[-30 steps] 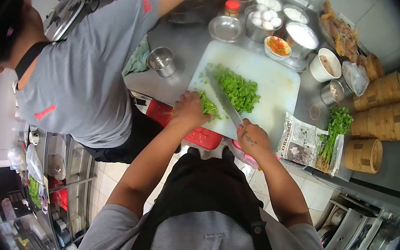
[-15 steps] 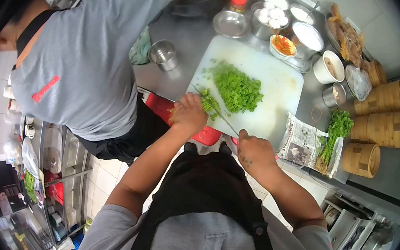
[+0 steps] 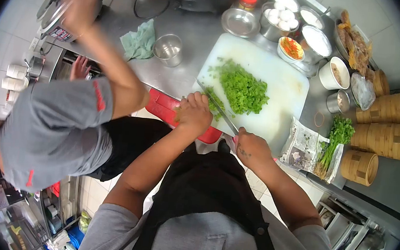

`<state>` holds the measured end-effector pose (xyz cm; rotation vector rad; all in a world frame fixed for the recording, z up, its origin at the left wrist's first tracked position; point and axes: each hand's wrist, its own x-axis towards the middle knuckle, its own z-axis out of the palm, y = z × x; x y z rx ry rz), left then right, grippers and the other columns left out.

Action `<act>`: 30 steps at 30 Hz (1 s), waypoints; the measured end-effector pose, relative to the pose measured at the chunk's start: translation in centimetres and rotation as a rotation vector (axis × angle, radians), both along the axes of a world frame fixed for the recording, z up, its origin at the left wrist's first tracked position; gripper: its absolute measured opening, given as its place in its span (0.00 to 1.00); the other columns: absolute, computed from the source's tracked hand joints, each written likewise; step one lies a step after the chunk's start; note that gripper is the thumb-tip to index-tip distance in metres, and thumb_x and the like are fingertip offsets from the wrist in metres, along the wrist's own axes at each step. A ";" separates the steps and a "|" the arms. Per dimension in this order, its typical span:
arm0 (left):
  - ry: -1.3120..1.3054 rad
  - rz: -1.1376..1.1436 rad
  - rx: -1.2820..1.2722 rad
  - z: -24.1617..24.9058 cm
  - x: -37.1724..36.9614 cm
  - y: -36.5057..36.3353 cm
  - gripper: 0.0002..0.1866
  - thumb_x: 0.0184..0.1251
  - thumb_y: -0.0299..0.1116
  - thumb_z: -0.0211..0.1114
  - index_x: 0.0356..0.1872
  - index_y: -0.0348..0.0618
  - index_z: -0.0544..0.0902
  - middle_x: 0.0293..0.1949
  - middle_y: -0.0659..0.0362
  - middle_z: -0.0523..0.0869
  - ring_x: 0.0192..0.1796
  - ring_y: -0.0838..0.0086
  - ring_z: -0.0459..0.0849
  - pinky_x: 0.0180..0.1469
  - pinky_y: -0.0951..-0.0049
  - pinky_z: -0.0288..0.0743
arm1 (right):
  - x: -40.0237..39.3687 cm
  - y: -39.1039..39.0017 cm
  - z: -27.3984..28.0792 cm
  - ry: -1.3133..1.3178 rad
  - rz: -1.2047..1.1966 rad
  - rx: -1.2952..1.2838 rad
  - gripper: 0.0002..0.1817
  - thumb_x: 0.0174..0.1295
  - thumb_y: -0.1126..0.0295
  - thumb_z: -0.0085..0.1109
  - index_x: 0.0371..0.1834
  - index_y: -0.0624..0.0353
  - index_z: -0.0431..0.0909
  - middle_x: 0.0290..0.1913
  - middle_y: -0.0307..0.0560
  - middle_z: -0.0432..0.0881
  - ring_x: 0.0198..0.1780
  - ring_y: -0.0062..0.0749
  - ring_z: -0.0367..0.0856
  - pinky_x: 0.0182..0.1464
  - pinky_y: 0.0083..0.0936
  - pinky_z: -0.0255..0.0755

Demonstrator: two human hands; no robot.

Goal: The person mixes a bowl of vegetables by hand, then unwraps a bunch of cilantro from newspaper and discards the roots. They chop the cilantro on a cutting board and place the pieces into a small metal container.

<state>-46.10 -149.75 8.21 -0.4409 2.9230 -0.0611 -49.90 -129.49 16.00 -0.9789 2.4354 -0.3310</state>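
My right hand (image 3: 252, 150) is closed around the handle of a long kitchen knife (image 3: 228, 120). Its blade slants to the upper left across the white cutting board (image 3: 288, 97). Beside the blade, my left hand (image 3: 195, 112) presses with bent fingers on a bunch of green herb stalks (image 3: 217, 103) at the board's near left edge. The stalks' lower ends are mostly hidden under that hand. Past the blade lies a pile of chopped green herbs (image 3: 243, 90), with loose bits scattered at its left.
A co-worker's blurred arm (image 3: 113, 64) reaches over the counter on the left. Nearby are a metal cup (image 3: 168, 50) and a green cloth (image 3: 138, 40). At right, uncut herbs (image 3: 339, 132) lie on newspaper (image 3: 302, 144) near bamboo steamers (image 3: 360, 167). A bowl of eggs (image 3: 272, 27) stands behind the board.
The co-worker has shifted down and left, uncovering the cloth and more counter. The view has shifted slightly. Both my hands stay at the stalks and knife, with the blade still beside the stalks.
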 end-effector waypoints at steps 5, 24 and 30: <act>-0.045 -0.004 -0.016 0.6 -0.1 0.1 0.22 0.65 0.41 0.55 0.53 0.35 0.71 0.51 0.49 0.73 0.56 0.56 0.73 0.57 0.52 0.67 | -0.4 -1.1 -3.5 -0.023 -0.065 -0.054 0.12 0.70 0.67 0.46 0.40 0.67 0.74 0.29 0.64 0.83 0.33 0.60 0.85 0.40 0.51 0.77; 0.198 0.006 0.386 1.3 1.0 -3.2 0.21 0.44 0.35 0.74 0.39 0.33 0.81 0.41 0.44 0.84 0.49 0.51 0.83 0.52 0.56 0.79 | -2.5 3.2 -5.0 0.378 -0.652 -0.126 0.21 0.63 0.64 0.60 0.56 0.62 0.73 0.48 0.58 0.77 0.44 0.56 0.82 0.47 0.48 0.76; 0.316 0.052 0.593 1.0 2.2 -5.3 0.16 0.45 0.31 0.72 0.37 0.34 0.82 0.34 0.46 0.86 0.37 0.53 0.86 0.44 0.59 0.81 | -1.9 2.5 -4.1 0.738 -0.527 -0.284 0.25 0.58 0.67 0.67 0.58 0.62 0.73 0.46 0.57 0.76 0.47 0.49 0.78 0.50 0.42 0.72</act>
